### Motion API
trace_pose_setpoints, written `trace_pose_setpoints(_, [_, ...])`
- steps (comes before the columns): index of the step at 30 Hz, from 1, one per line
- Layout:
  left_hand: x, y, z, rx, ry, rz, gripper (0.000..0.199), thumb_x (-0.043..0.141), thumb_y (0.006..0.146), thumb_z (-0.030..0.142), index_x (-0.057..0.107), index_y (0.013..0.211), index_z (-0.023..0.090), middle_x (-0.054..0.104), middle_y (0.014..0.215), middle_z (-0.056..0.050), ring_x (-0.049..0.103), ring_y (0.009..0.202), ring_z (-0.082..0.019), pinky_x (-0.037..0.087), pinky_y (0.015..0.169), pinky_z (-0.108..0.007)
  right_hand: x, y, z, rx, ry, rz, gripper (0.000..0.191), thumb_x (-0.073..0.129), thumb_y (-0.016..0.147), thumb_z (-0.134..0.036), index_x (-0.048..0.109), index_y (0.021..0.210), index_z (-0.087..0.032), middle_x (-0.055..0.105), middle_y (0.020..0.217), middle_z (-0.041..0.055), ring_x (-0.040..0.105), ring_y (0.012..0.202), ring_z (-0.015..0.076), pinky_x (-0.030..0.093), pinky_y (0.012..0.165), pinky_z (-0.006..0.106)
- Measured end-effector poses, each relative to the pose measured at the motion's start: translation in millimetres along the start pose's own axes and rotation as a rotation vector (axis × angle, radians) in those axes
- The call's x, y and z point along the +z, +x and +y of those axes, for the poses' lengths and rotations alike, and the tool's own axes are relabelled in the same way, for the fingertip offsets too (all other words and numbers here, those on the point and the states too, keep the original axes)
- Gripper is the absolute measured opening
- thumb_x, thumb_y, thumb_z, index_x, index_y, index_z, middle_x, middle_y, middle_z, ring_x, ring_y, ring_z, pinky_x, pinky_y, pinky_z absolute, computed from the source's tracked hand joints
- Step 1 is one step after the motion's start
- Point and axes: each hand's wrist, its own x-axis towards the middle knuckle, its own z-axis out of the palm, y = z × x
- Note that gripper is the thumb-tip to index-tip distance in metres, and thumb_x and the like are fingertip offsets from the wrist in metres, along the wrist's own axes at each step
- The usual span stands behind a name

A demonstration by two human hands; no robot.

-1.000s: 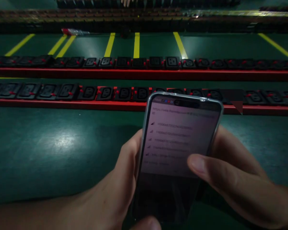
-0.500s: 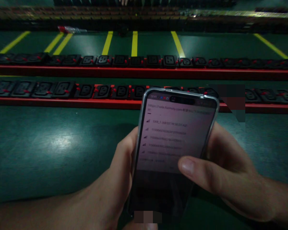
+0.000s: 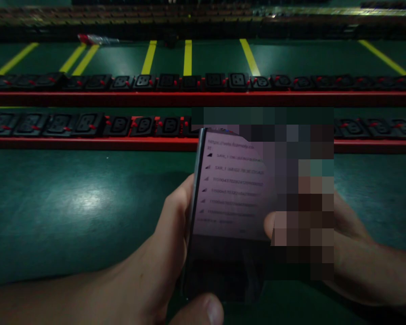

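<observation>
- The left hand (image 3: 155,266) is wrapped around the left edge of the phone (image 3: 228,198), holding it upright.
- The right hand (image 3: 352,253) is partly blurred; its thumb lies on the phone's lit screen.
- The phone is above the green bench (image 3: 71,203), just in front of the nearer red socket strip (image 3: 88,131).

Green desk (image 3: 71,203) lying under dim light, yellow lines (image 3: 187,56) running across its far part; two red strips (image 3: 88,143) of black sockets (image 3: 142,125) lying side by side on it.

Bare green table (image 3: 71,203) left of phone (image 3: 226,198) – socket strips (image 3: 88,126) bar beyond.
</observation>
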Motion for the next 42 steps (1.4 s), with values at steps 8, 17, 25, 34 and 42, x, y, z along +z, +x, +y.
trace_pose_setpoints(8, [-1.7, -11, -5, -0.086, 0.054, 0.036, 0.085, 0.062, 0.089, 0.033, 0.009, 0.155, 0.035, 0.031, 0.157, 0.001, 0.01, 0.149, -0.037, 0.026, 0.118, -0.058, 1, 4, -4, 0.055, 0.068, -0.055, 0.051, 0.062, 0.085, -0.036, 0.044, 0.131, -0.023, 0.066, 0.119, 0.006, 0.059, 0.121, 0.0286, 0.053, 0.098, 0.044])
trace_pose_setpoints(17, [-12.4, 19, 14, 0.011, 0.073, -0.183, 0.087, 0.054, 0.088, 0.014, 0.0, 0.154, 0.033, 0.027, 0.157, -0.006, 0.023, 0.146, -0.033, 0.033, 0.116, -0.054, -7, -6, 15, -0.075, -0.072, 0.021, 0.049, 0.064, 0.088, -0.031, 0.046, 0.133, -0.024, 0.064, 0.125, 0.0076, 0.058, 0.121, 0.0262, 0.051, 0.099, 0.046])
trace_pose_setpoints(25, [-9.3, 21, 11, 0.112, 0.076, -0.142, 0.081, 0.051, 0.091, 0.016, -0.001, 0.153, 0.023, 0.024, 0.156, -0.014, 0.029, 0.14, -0.033, 0.028, 0.117, -0.055, -12, -2, 21, -0.184, -0.116, -0.002, 0.042, 0.062, 0.09, -0.029, 0.049, 0.129, -0.023, 0.062, 0.129, 0.0068, 0.06, 0.117, 0.022, 0.05, 0.101, 0.043])
trace_pose_setpoints(34, [-10.3, 20, 9, 0.139, 0.066, -0.123, 0.078, 0.053, 0.093, 0.025, 0.004, 0.154, 0.022, 0.033, 0.149, -0.015, 0.035, 0.133, -0.034, 0.033, 0.112, -0.057, -10, -1, 19, -0.15, -0.136, 0.014, 0.044, 0.066, 0.083, -0.025, 0.049, 0.124, -0.022, 0.064, 0.125, 0.0081, 0.062, 0.112, 0.0233, 0.054, 0.095, 0.043])
trace_pose_setpoints(42, [-10.0, 19, 10, 0.127, 0.088, -0.131, 0.079, 0.052, 0.093, 0.023, 0.001, 0.154, 0.022, 0.029, 0.152, -0.015, 0.033, 0.136, -0.034, 0.031, 0.114, -0.057, -11, 0, 21, -0.207, -0.1, -0.004, 0.036, 0.06, 0.09, -0.029, 0.051, 0.125, -0.022, 0.064, 0.124, 0.0067, 0.063, 0.111, 0.0211, 0.051, 0.098, 0.042])
